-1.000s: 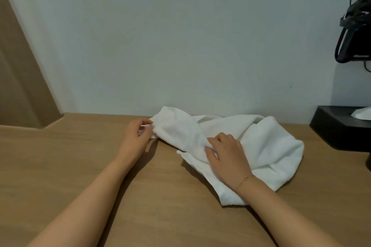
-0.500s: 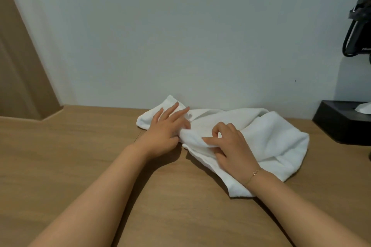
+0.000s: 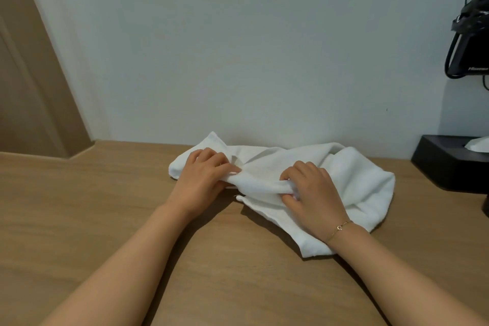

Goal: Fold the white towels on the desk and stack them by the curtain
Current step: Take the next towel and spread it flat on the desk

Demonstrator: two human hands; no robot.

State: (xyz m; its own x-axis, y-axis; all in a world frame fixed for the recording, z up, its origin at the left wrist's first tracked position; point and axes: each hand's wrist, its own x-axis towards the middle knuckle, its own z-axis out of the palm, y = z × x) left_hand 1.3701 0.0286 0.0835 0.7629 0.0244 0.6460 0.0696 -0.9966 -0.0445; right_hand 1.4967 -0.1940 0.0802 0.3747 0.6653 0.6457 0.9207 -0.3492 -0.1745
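Two hands work one crumpled white towel that lies on the wooden desk, close against the wall. Left hand, which half a second ago lay flat and open-fingered on the towel's left part, is now curled and pinches a bunched ridge of cloth; right hand has shifted from a loose touch to a full clench on the same ridge, just right of the left hand. Both now grasp the towel, so the step in hand is probably finding an edge to spread the cloth; no fold is yet made. Fingertips of the right hand are buried in the cloth, and the towel's corners cannot be told apart in the heap. Right of the towel, a black tissue box and a black appliance with cable are cut off by the frame. No stack of folded towels is in view, and whether the tan panel far left of the towel is the curtain cannot be told
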